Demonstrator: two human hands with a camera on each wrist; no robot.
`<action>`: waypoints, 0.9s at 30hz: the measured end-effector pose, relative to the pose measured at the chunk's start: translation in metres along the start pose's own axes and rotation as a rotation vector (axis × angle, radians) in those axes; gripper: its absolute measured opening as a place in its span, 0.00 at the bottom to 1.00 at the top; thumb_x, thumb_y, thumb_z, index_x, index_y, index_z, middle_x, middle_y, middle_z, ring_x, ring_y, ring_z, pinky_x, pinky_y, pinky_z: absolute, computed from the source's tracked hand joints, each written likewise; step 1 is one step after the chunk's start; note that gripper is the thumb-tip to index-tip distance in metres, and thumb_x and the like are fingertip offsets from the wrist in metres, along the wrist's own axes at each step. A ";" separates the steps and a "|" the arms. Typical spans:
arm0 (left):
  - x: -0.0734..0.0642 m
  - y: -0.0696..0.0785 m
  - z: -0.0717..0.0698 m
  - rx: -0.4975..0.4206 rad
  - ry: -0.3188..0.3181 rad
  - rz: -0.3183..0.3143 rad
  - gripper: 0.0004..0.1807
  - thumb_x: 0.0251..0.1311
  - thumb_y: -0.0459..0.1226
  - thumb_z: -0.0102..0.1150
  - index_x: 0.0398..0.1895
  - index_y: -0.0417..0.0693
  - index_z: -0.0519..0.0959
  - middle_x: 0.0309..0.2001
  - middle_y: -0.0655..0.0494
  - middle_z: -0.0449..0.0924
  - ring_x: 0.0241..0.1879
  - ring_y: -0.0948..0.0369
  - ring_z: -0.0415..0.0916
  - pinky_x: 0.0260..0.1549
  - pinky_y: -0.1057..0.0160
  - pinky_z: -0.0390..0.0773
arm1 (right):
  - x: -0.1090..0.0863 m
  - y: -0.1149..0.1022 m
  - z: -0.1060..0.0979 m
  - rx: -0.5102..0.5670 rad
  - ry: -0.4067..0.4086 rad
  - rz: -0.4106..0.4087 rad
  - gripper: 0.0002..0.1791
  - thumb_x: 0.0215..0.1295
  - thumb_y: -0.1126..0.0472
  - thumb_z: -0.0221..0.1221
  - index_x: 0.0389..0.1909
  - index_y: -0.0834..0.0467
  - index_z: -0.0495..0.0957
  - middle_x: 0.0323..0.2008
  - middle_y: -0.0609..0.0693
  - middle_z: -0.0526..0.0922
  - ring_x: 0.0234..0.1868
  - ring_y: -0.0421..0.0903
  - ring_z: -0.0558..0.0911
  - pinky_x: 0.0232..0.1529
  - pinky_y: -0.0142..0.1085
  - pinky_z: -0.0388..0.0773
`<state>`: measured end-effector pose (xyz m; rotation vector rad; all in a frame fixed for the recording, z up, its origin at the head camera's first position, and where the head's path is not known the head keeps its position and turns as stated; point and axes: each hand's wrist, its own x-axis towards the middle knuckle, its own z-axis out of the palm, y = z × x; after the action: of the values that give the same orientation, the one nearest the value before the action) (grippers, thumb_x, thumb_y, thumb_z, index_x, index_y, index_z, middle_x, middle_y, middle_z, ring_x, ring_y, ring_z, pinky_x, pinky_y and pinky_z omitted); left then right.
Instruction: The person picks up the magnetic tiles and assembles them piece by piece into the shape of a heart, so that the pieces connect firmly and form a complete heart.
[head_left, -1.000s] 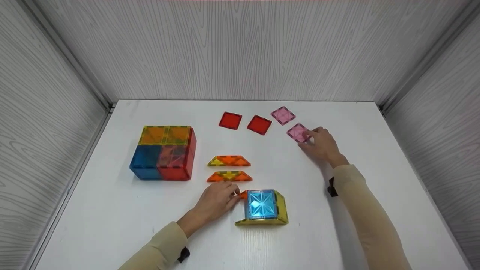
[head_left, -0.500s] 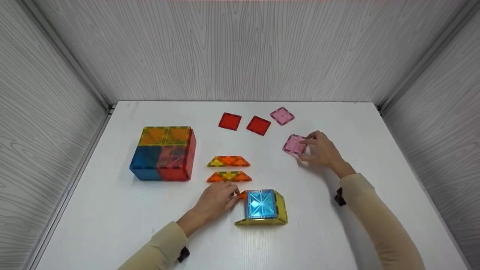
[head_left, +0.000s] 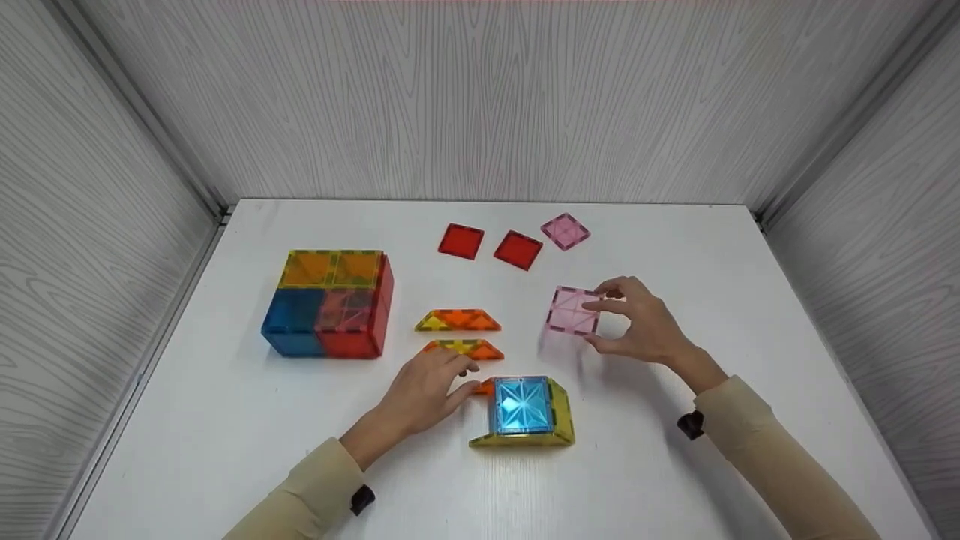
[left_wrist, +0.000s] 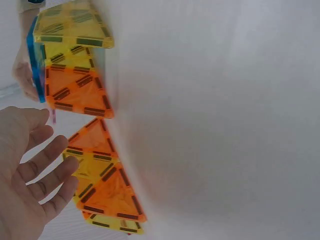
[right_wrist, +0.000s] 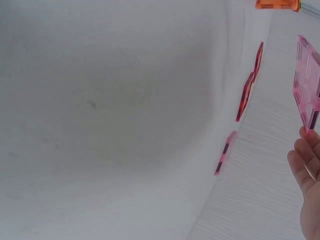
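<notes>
My right hand (head_left: pixel 645 326) pinches a see-through pink square magnetic tile (head_left: pixel 570 311) by its right side. The tile is lifted off the table, and the right wrist view shows fingertips at its edge. My left hand (head_left: pixel 421 390) holds nothing, its fingers loosely spread beside a small block of magnetic tiles (head_left: pixel 523 406) with a blue square on top. In the left wrist view, yellow and orange triangle tiles (left_wrist: pixel 77 90) form the sloped sides of that block. Behind the left hand lie two orange-and-yellow trapezoid strips, the far strip (head_left: pixel 459 320) and the partly covered near strip (head_left: pixel 480 349).
A larger box of magnetic tiles (head_left: pixel 352 341), yellow, blue and red, stands at the left. Towards the back lie two red square tiles (head_left: pixel 460 241) and another pink square tile (head_left: pixel 565 231). White wood-grain walls (head_left: pixel 480 105) enclose the white table (head_left: pixel 225 450).
My right hand has picked up the nearer pink tile and brought it left and towards me. My left hand has let go of the block's orange side and drawn slightly back.
</notes>
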<state>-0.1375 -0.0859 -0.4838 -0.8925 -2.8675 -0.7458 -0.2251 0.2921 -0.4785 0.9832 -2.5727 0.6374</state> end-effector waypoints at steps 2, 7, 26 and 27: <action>0.005 0.003 -0.007 0.005 0.026 0.020 0.14 0.69 0.44 0.68 0.53 0.51 0.85 0.53 0.53 0.89 0.57 0.53 0.84 0.58 0.49 0.85 | 0.002 -0.010 -0.002 -0.005 0.010 -0.043 0.27 0.51 0.51 0.79 0.54 0.50 0.89 0.53 0.58 0.83 0.54 0.56 0.82 0.52 0.53 0.87; 0.019 0.013 -0.019 0.025 0.057 0.062 0.18 0.69 0.48 0.68 0.56 0.51 0.84 0.57 0.53 0.87 0.60 0.53 0.83 0.61 0.49 0.84 | 0.007 -0.035 -0.007 0.005 0.019 -0.122 0.28 0.49 0.50 0.79 0.55 0.49 0.89 0.53 0.57 0.85 0.54 0.53 0.82 0.49 0.52 0.88; 0.064 0.039 -0.023 0.059 -0.116 0.209 0.45 0.61 0.61 0.69 0.77 0.48 0.70 0.66 0.49 0.76 0.67 0.54 0.72 0.67 0.53 0.80 | 0.012 -0.082 0.001 0.031 0.035 -0.338 0.28 0.46 0.49 0.79 0.52 0.49 0.89 0.53 0.56 0.85 0.54 0.50 0.83 0.46 0.44 0.90; 0.063 0.039 -0.024 0.056 -0.122 0.214 0.45 0.61 0.60 0.69 0.77 0.48 0.71 0.65 0.49 0.76 0.65 0.54 0.72 0.65 0.54 0.81 | 0.012 -0.083 0.001 0.035 0.032 -0.340 0.28 0.47 0.48 0.79 0.52 0.49 0.89 0.54 0.56 0.85 0.54 0.50 0.83 0.47 0.44 0.90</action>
<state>-0.1710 -0.0353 -0.4343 -1.2522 -2.8150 -0.6068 -0.1768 0.2299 -0.4503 1.3688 -2.2953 0.5980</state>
